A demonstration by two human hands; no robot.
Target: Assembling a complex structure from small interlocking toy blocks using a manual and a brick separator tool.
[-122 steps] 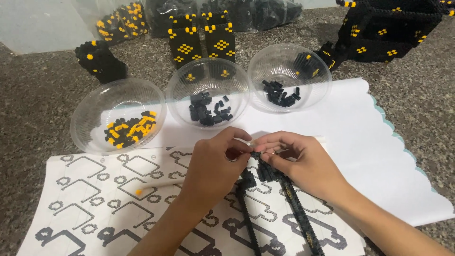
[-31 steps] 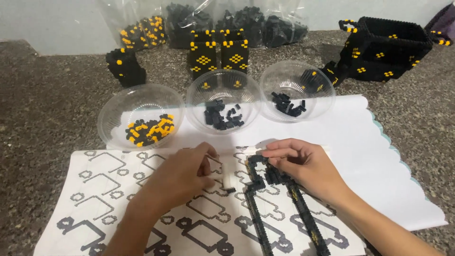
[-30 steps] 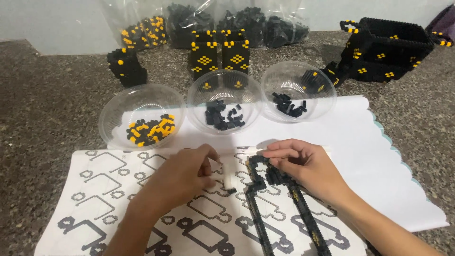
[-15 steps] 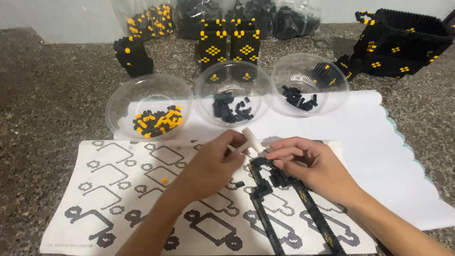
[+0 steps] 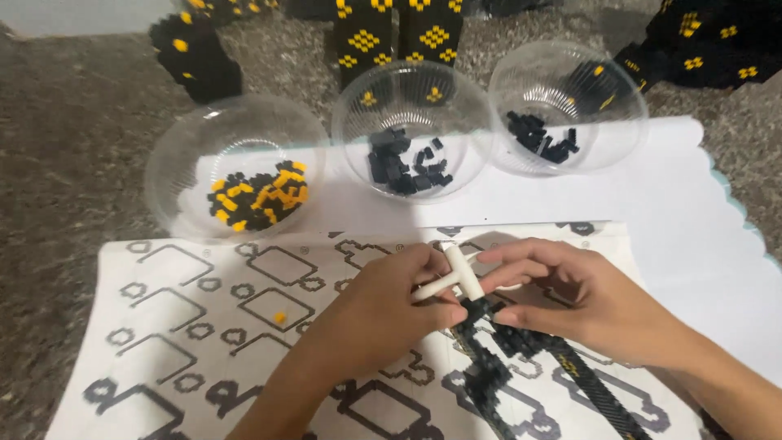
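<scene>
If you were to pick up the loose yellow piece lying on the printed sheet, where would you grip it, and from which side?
I would pinch the yellow piece by its opposite sides from straight above. It lies alone and low on the flat printed sheet, with nothing crowding it, so only fingertips coming down could likely close around it.

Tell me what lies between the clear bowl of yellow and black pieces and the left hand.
In the head view, between that bowl and the left hand lies only the printed pattern sheet, bearing one stray yellow piece.
</scene>
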